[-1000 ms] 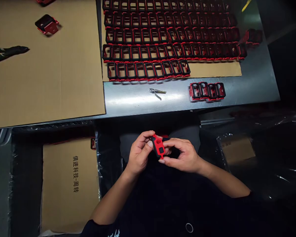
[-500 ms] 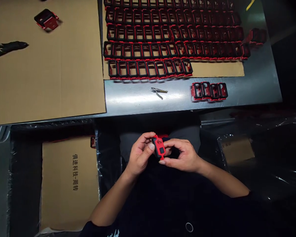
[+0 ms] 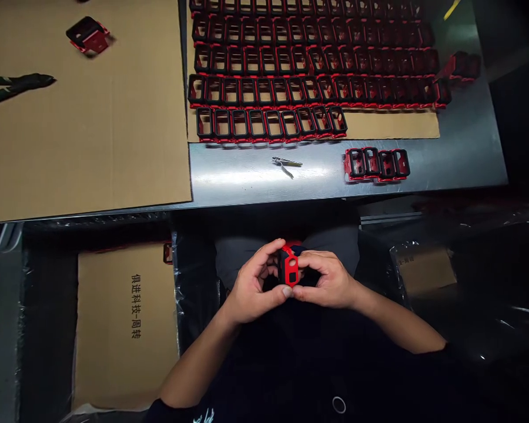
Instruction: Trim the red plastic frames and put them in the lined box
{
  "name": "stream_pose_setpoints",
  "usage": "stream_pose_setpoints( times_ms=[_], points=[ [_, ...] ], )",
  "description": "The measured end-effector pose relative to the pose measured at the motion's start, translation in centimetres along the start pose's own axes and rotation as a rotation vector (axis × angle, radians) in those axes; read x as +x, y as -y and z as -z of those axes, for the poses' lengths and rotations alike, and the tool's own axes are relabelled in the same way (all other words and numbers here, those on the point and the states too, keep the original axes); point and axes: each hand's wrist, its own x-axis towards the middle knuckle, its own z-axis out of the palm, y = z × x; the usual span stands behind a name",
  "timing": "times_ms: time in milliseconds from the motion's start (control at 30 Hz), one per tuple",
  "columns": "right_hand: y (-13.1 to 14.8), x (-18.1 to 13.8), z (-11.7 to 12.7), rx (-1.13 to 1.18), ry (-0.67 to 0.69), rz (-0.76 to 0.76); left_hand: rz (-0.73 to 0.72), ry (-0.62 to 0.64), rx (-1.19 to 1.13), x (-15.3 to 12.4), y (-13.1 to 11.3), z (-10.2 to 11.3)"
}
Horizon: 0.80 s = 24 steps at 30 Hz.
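Note:
Above my lap, in front of the metal table, I hold a small red and black plastic frame [image 3: 292, 270] between both hands. Its red side, with a round hole and a dark square opening, faces up toward me. My left hand [image 3: 261, 285] grips it from the left, fingertips at the top end and thumb at the bottom. My right hand [image 3: 326, 279] pinches it from the right, with the thumb near the lower end and the index finger at its side. The fingers partly hide the frame.
Rows of similar red and black frames [image 3: 273, 124] cover cardboard on the metal table [image 3: 229, 176]. Nail clippers [image 3: 286, 164] and a short row of frames [image 3: 377, 164] lie nearer. Green-handled cutters [image 3: 22, 85] and one frame [image 3: 89, 36] rest on the left cardboard [image 3: 114, 141].
The frame has turned so its red side faces me more squarely. My left thumb has slid from its upper side down to the lower end. The view has shifted slightly.

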Motion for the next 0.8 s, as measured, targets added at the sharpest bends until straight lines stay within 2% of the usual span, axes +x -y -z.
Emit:
stream_pose_setpoints(
  times_ms=[133,233,333,400,567,800],
  points=[
    [0.1,-0.2,0.6,0.101,0.074,-0.089,0.021,-0.022,-0.019,-0.2,0.0,0.0],
    [0.3,0.0,1.4,0.438,0.187,-0.273,-0.003,-0.008,-0.036,-0.2,0.2,-0.1],
    [0.4,0.4,1.9,0.771,0.145,-0.469,-0.025,-0.007,0.05,-0.4,0.3,-0.1],
    [0.4,0.8,2.0,0.874,0.1,-0.57,-0.04,-0.027,0.169,-0.6,0.3,-0.1],
    [0.7,1.2,1.6,0.957,0.098,-0.69,-0.134,-0.034,0.445,-1.0,0.1,0.2],
    [1.2,0.8,1.5,0.835,0.089,-0.659,-0.384,-0.011,0.752,-0.5,-0.5,0.3]
  ],
)
